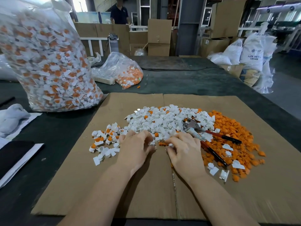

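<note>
Sorting at the white pile's [162,121] near edge.
The left hand [136,147] pinches a white piece [152,143]; the right hand's [184,149] grip cannot be told. Next, probably: toss the orange cap [162,143] rightward onto its heap [231,128].

White pieces [162,123], a few flecked orange. Orange caps [232,128], solid colour. Cardboard [81,185] plain brown. Table cover [211,82] dark grey-green. Pliers [218,136]: red-and-black handles. Clear bag [48,62]: white-orange speckle throughout.
</note>
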Demonstrator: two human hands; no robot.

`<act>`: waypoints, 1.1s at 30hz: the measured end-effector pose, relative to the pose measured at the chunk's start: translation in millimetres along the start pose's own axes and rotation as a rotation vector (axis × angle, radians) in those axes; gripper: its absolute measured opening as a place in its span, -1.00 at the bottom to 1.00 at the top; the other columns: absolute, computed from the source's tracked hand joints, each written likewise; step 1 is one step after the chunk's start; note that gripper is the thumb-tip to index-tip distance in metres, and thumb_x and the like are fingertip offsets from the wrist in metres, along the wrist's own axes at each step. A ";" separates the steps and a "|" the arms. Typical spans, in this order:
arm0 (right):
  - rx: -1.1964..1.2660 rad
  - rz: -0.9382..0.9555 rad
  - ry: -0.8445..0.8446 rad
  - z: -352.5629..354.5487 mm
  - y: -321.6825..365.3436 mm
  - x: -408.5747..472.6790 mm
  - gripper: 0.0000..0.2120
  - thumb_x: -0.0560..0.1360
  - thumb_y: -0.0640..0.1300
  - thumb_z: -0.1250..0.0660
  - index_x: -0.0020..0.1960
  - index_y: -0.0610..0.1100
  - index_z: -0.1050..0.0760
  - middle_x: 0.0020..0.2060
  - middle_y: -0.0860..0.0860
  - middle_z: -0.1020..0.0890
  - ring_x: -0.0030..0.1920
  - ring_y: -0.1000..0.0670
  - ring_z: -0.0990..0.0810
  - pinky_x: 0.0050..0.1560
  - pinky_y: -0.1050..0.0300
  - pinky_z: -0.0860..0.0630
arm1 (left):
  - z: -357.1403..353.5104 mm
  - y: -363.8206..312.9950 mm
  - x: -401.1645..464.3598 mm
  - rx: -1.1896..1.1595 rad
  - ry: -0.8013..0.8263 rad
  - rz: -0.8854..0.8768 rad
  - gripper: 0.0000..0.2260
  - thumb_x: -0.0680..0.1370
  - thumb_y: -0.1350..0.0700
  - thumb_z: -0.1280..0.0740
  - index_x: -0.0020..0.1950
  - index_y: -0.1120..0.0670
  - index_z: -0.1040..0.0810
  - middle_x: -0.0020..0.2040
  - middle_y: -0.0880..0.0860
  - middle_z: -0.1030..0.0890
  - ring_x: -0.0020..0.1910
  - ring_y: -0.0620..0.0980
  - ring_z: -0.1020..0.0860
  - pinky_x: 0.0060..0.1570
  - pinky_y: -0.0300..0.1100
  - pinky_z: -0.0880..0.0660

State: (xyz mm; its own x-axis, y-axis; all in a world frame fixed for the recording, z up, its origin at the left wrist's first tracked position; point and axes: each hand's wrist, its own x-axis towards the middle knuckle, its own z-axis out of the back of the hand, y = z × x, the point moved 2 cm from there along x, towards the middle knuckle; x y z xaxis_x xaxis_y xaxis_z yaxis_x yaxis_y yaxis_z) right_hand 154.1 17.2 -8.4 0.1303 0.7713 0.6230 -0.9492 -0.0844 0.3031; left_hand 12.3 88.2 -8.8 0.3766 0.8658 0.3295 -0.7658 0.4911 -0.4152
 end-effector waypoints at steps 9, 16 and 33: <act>-0.307 -0.032 0.311 -20.4 11.2 21.7 -0.88 0.49 -0.16 -0.30 0.00 -0.04 -0.55 0.00 0.03 -0.46 0.08 -0.02 -0.35 0.05 0.06 -0.15 | 5.0 -7.4 -4.5 -0.188 -0.033 -0.052 -0.85 0.57 0.12 -0.30 0.12 0.05 -0.57 -0.05 -0.14 -0.43 -0.02 -0.12 -0.45 -0.07 -0.37 -0.31; -0.015 -0.076 0.032 -2.4 12.8 16.3 -0.83 0.32 -0.35 -0.46 -0.30 -0.24 -0.47 -0.41 -0.10 -0.53 -0.36 -0.10 -0.50 -0.36 0.01 -0.48 | -6.2 -18.4 -3.5 -0.306 -0.039 0.000 -0.83 0.58 0.15 -0.28 0.12 0.07 -0.60 -0.07 -0.14 -0.40 -0.20 -0.24 -0.37 -0.16 -0.62 -0.23; 0.261 -0.227 -0.117 6.8 -7.1 -5.2 -0.87 0.46 -0.33 -0.37 0.00 -0.26 -0.61 -0.15 -0.07 -0.66 -0.07 -0.03 -0.61 -0.02 0.11 -0.54 | -29.5 -35.5 -4.4 -0.652 0.031 0.237 -0.74 0.42 0.24 -0.47 -0.17 -0.05 -0.45 -0.28 -0.08 -0.50 -0.36 -0.22 -0.43 -0.31 -0.51 -0.37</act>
State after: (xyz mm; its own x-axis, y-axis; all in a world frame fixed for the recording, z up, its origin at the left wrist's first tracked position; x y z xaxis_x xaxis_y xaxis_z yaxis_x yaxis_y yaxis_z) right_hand 162.1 9.5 -8.8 0.3753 0.7127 0.5926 -0.7896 -0.0891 0.6071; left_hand 53.2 69.7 -20.6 0.2596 0.9546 0.1465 -0.3638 0.2372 -0.9008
